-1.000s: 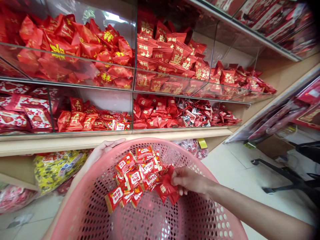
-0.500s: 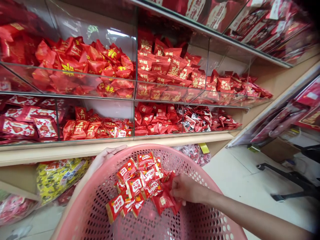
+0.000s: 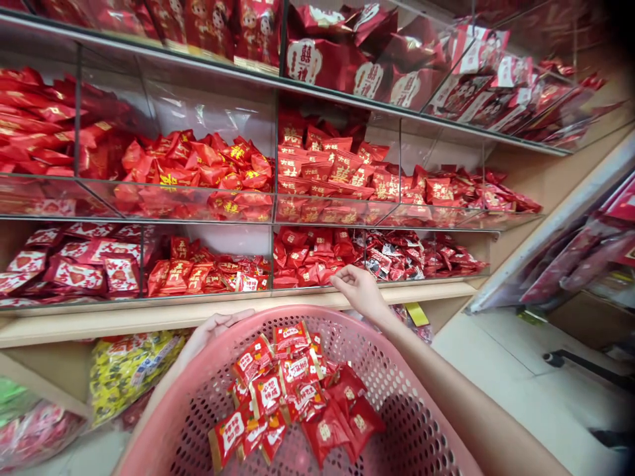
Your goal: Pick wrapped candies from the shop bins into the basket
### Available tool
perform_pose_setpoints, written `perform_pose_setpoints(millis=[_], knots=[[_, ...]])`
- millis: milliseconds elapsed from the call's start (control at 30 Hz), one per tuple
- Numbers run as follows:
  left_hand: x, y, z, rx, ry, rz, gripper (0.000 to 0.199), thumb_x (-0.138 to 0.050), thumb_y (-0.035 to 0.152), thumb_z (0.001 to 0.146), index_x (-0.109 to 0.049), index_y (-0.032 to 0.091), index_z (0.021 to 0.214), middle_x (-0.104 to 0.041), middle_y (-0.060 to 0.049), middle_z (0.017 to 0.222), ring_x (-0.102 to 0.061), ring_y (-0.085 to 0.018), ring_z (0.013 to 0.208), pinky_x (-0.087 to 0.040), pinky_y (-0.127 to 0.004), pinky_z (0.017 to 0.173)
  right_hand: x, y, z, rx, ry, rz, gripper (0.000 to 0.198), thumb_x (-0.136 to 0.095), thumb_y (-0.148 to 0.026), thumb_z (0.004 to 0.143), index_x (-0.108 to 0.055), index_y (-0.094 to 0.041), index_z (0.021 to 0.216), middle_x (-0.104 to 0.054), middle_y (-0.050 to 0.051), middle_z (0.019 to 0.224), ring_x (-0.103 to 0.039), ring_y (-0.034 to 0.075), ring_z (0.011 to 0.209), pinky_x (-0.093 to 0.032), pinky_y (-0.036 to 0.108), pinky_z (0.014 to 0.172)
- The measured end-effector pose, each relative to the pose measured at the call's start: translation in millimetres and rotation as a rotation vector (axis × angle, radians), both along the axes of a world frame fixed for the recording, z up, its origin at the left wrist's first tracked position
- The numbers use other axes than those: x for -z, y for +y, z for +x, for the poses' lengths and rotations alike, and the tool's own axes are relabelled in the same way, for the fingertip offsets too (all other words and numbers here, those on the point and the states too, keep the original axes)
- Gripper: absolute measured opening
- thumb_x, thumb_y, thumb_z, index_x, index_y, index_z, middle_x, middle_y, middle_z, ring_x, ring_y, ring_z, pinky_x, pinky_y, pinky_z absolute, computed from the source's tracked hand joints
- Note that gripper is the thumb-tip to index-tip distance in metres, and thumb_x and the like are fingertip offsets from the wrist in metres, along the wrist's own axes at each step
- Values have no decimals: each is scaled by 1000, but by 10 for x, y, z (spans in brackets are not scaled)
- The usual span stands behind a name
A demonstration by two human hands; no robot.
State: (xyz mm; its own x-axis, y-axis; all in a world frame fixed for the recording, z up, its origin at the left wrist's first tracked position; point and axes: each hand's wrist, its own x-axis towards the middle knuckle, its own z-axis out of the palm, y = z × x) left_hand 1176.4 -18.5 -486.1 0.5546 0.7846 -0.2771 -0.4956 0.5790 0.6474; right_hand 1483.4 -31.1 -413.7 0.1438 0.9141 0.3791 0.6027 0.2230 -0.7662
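Note:
A pink perforated plastic basket (image 3: 397, 360) stands in front of me. My left hand (image 3: 213, 330) holds it by its far left rim, the fingers lying along the edge. In the basket are red-and-gold candy packets with white labels (image 3: 269, 395), and to their right a few plain dark red packets (image 3: 327, 430). My right hand (image 3: 360, 291) reaches past the far rim to the lower shelf. Its thumb and fingers are pinched at a red candy packet (image 3: 325, 274) at the front of a bin of similar packets (image 3: 297, 258).
Clear-fronted shelf bins hold red sweets, among them large red packets (image 3: 342, 168) and twisted red wrappers (image 3: 183, 162). A wooden shelf edge (image 3: 124, 318) runs behind the basket. Below it lies a yellow bag (image 3: 131, 377). Tiled floor (image 3: 496, 363) and a black chair leg (image 3: 585, 367) are at the right.
My right hand has left the dark red packets in the basket and moved up and forward to the lower shelf bin. The view has tilted upward; my left hand stays on the rim.

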Motion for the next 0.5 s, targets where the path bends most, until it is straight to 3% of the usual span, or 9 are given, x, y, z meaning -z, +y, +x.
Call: perform_pose_setpoints(millis=[200, 333, 500], knots=[[-97, -72, -168, -6, 204, 102, 36, -51, 13, 69, -68, 18, 101, -67, -4, 112, -54, -29, 115, -35, -38, 103, -8, 59, -46, -102, 69, -40, 27, -59, -44, 70, -56, -17, 67, -61, 3, 64, -54, 14, 59, -43, 26, 59], [1, -56, -342, -26, 305, 180, 35, -54, 12, 70, -70, 26, 98, -67, 3, 114, -47, -30, 122, -33, -38, 103, -72, 103, 12, -186, 141, -79, 28, -61, -44, 69, -58, -16, 67, -60, 2, 63, -52, 12, 58, -42, 25, 58], [58, -59, -427, -49, 351, 221, 37, -55, 14, 68, -70, 25, 100, -64, 1, 118, -40, -29, 127, -30, -37, 106, -169, 165, 93, -197, 141, -166, 32, -61, -47, 68, -56, -16, 63, -58, 0, 58, -48, 10, 52, -39, 22, 51]])
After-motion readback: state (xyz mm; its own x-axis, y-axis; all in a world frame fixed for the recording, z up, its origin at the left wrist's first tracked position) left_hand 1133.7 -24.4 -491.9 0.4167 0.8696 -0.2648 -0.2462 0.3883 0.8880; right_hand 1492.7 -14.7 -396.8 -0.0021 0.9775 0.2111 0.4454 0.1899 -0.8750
